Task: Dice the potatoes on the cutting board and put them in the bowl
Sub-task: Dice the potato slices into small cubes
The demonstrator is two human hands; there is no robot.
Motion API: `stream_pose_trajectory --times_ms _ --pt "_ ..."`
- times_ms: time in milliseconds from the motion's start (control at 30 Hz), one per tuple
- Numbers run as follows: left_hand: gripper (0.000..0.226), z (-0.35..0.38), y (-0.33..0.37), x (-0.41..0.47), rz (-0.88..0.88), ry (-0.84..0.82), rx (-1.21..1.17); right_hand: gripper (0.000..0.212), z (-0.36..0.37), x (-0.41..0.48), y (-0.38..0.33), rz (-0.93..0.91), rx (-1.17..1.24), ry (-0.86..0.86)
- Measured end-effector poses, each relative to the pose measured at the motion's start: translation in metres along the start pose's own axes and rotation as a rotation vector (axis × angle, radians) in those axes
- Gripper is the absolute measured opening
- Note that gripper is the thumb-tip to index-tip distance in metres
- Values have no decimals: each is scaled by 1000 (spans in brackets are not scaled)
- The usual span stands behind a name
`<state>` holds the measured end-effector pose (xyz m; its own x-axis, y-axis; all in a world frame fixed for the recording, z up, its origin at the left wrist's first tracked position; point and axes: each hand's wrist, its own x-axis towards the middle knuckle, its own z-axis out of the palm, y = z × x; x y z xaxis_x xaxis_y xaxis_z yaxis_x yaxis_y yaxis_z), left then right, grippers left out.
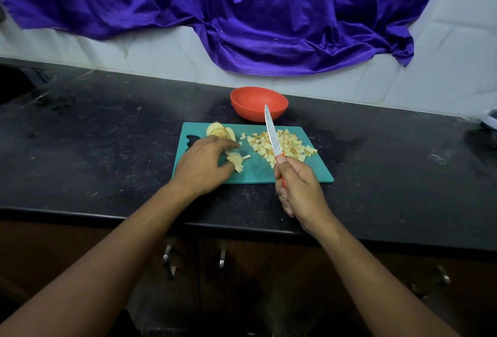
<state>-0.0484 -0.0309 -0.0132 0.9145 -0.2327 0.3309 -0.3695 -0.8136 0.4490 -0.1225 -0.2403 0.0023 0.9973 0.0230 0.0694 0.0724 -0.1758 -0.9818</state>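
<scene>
Left hand (204,164) pinched a few cut strips (238,161) mid-board on the teal cutting board (255,173), likely squaring them for crosscuts. Right hand (298,188) gripped the red-handled knife (272,132), blade raised clear above the pale-yellow diced heap (285,145) near the right edge. Uncut slices (219,130) waited at the far-left corner. The orange bowl (258,104) past the far edge showed no potato.

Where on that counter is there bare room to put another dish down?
Bare counter lies left of the cutting board and right of it. The board is crowded: diced potato, slices, left hand, right hand with knife. The bowl stands close behind it.
</scene>
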Motion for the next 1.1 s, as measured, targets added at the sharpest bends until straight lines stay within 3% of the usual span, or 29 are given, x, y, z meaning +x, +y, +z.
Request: stream_pose_trajectory --times_ms 100,233,367,600,667,833,967,1100 --pt "50 -3 -4 -7 86 -26 -121 36 0 0 -1 2 2 5" --pt "43 -4 -4 -5 133 -61 -99 36 1 0 -1 14 1 11" --pt "33 -4 -6 3 92 -44 -51 36 1 0 -2 17 -10 12" --pt "37 -1 2 3 -7 23 -4 36 6 2 -2 34 -58 59" --pt "37 5 7 1 -28 78 17 38 9 7 -3 53 -187 103" --pt "48 13 6 -1 -52 157 24 38 16 9 -10 33 -889 100" --pt "49 13 5 -1 -77 158 36 40 24 9 -13 77 -1066 73" --pt "46 13 7 -1 -88 180 36 39 33 10 -16 79 -1080 26"
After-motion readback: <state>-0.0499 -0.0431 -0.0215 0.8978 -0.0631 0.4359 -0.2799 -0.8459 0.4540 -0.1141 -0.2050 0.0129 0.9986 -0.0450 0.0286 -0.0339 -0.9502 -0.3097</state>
